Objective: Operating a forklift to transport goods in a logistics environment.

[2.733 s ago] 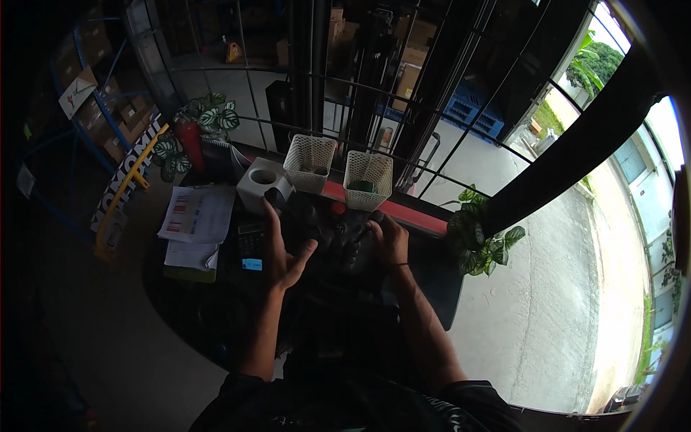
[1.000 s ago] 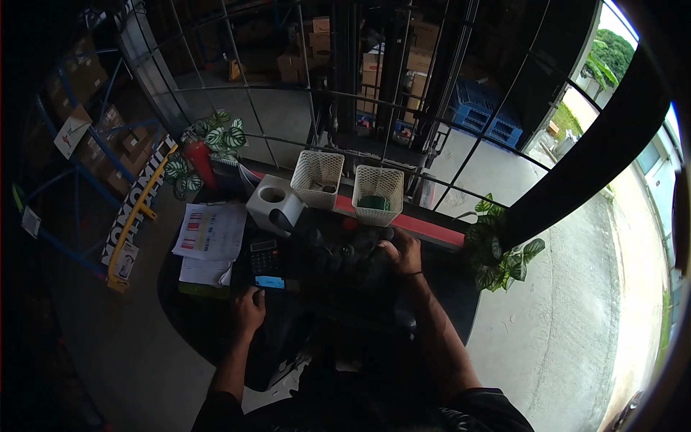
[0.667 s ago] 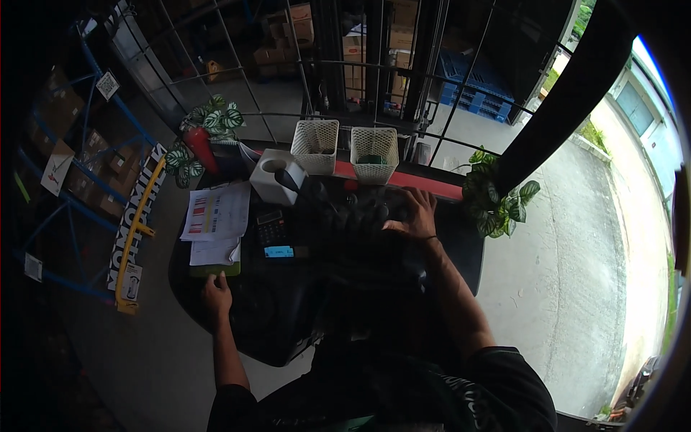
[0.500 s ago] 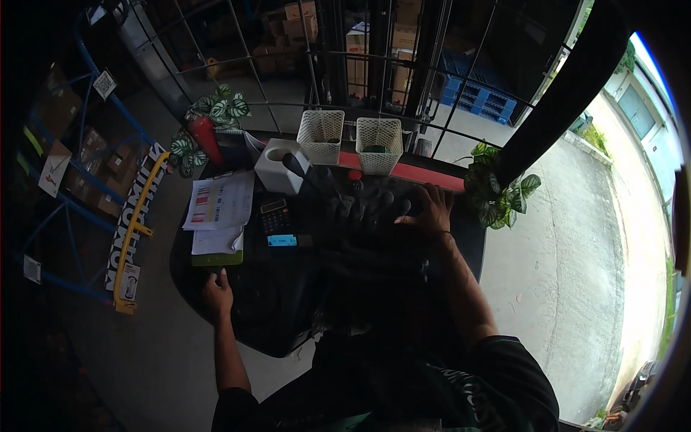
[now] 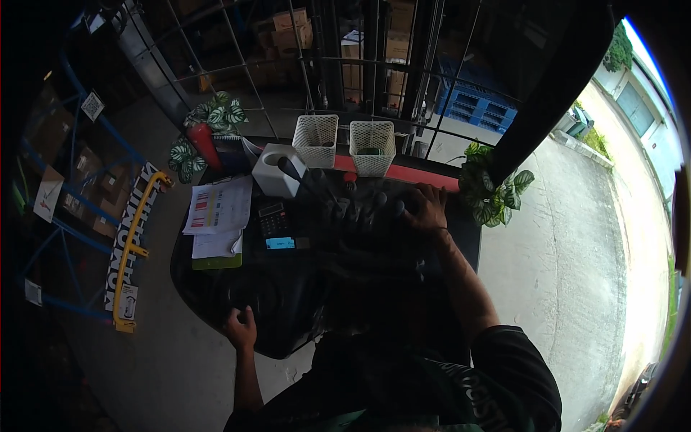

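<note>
At the left of the dark console, my left hand (image 5: pixel 241 329) is closed at the edge of a round black steering wheel (image 5: pixel 253 294). Its thumb points up, and the knob it seems to grip is hidden in the palm. On the right side, my right hand (image 5: pixel 430 210) lies with fingers apart and slightly bent over the panel. Its thumb is close beside a dark lever knob (image 5: pixel 400 209), the rightmost of several control levers (image 5: pixel 354 209); I cannot tell whether they touch. A lit blue display (image 5: pixel 281 243) sits between the hands, below a black calculator (image 5: pixel 273 221).
A green clipboard (image 5: pixel 216 263) with papers, a white holder (image 5: pixel 277 171), two white mesh baskets (image 5: pixel 315 142) and leafy plants (image 5: pixel 497 189) line the console. Beyond the bars (image 5: pixel 345 60) are cartons and a blue pallet (image 5: pixel 479 106). A blue rack with a yellow guard rail (image 5: pixel 128 252) stands left.
My left hand has swung down and slightly right around the steering wheel, away from the clipboard. My right hand stays by the levers. The surroundings have shifted slightly in view.
</note>
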`<control>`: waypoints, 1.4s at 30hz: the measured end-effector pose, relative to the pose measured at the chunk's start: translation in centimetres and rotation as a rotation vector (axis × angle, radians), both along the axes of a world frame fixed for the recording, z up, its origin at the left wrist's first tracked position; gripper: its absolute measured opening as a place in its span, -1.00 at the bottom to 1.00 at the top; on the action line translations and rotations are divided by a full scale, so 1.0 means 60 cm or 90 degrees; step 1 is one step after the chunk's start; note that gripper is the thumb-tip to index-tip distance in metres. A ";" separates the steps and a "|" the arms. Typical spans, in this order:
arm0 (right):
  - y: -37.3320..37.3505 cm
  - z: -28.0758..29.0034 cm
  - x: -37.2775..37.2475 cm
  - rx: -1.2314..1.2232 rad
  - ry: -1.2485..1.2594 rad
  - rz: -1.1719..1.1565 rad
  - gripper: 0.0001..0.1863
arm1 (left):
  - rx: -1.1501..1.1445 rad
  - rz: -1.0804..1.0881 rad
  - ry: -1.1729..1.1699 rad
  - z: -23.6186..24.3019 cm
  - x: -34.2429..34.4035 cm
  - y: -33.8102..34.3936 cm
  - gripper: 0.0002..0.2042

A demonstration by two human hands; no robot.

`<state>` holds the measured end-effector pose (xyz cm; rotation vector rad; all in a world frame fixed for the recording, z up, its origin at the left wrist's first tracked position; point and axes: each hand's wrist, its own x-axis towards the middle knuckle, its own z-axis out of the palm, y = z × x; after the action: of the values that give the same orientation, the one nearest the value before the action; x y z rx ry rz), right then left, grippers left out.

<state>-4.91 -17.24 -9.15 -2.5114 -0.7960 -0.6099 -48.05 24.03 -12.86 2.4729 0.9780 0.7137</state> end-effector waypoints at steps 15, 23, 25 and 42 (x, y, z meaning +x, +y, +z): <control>-0.010 0.033 0.031 0.018 0.046 0.014 -0.21 | -0.025 -0.154 0.081 0.041 0.166 -0.107 -0.62; -0.006 0.053 -0.004 -0.031 0.059 0.045 -0.29 | -0.089 -0.237 0.083 0.061 0.183 -0.085 -0.61; -0.001 0.048 -0.016 -0.049 0.058 0.038 -0.29 | -0.154 -0.276 -0.028 0.097 0.216 -0.085 -0.52; 0.015 0.034 0.041 0.023 0.027 -0.007 -0.39 | -0.057 -0.462 -0.344 0.379 0.530 -0.082 -0.56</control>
<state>-2.43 -16.35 -7.10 -2.4893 -0.7498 -0.5669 -16.26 19.11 9.88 2.1314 -0.0879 0.9538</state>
